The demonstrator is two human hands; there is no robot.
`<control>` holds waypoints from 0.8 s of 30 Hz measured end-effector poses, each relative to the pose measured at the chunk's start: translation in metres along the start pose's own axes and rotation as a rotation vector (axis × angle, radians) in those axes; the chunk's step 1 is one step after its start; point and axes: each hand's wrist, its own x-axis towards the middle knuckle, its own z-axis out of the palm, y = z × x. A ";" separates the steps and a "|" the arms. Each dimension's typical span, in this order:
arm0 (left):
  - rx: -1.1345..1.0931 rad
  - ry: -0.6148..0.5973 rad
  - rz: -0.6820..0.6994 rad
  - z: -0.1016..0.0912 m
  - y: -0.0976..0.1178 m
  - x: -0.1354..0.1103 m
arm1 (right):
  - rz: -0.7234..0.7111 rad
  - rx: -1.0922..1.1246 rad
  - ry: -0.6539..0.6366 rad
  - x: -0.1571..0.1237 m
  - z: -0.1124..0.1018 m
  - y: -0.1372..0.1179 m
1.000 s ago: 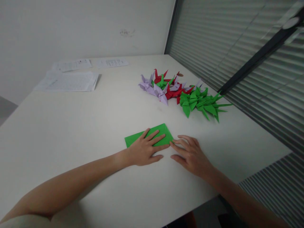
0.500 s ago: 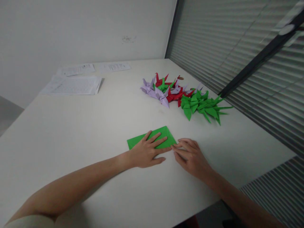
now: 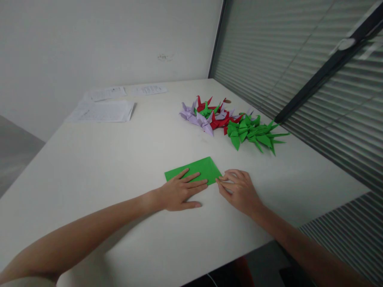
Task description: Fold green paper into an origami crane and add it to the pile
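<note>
A folded green paper rectangle [image 3: 201, 169] lies flat on the white table [image 3: 89, 159] in front of me. My left hand [image 3: 178, 191] rests flat on its near edge, fingers stretched out and slightly apart. My right hand [image 3: 237, 190] sits at the paper's right corner, its fingertips curled together and pinching that corner against the table.
A heap of folded paper cranes lies farther back on the right: lilac [image 3: 196, 116], red [image 3: 220, 118] and green [image 3: 254, 133]. Printed sheets [image 3: 101, 111] lie at the far left. A window with blinds [image 3: 299, 63] runs along the table's right edge.
My left hand has slid back toward me, uncovering more of the green paper. My right fingers have curled in onto the paper's right corner. The view has shifted slightly.
</note>
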 end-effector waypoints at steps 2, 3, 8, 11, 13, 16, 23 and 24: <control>0.001 0.013 -0.008 -0.003 0.005 -0.012 | 0.002 -0.007 0.000 -0.001 0.001 0.000; 0.002 0.019 -0.016 -0.005 0.007 -0.018 | 0.000 -0.011 -0.001 -0.002 0.002 0.001; -0.003 0.015 -0.082 -0.006 0.017 -0.039 | -0.004 -0.034 0.029 0.001 0.002 -0.006; -0.008 0.024 -0.099 -0.007 0.019 -0.040 | -0.043 0.004 0.016 0.007 0.001 -0.028; -0.011 0.024 -0.099 -0.008 0.020 -0.039 | -0.151 0.097 -0.042 0.010 0.001 -0.045; -0.012 0.010 -0.106 -0.010 0.021 -0.038 | -0.220 0.148 -0.121 0.009 0.005 -0.057; 0.000 -0.032 -0.119 -0.011 0.023 -0.039 | -0.178 0.114 -0.124 0.002 0.008 -0.031; 0.005 -0.033 -0.120 -0.012 0.023 -0.040 | -0.178 0.115 -0.121 0.002 0.007 -0.027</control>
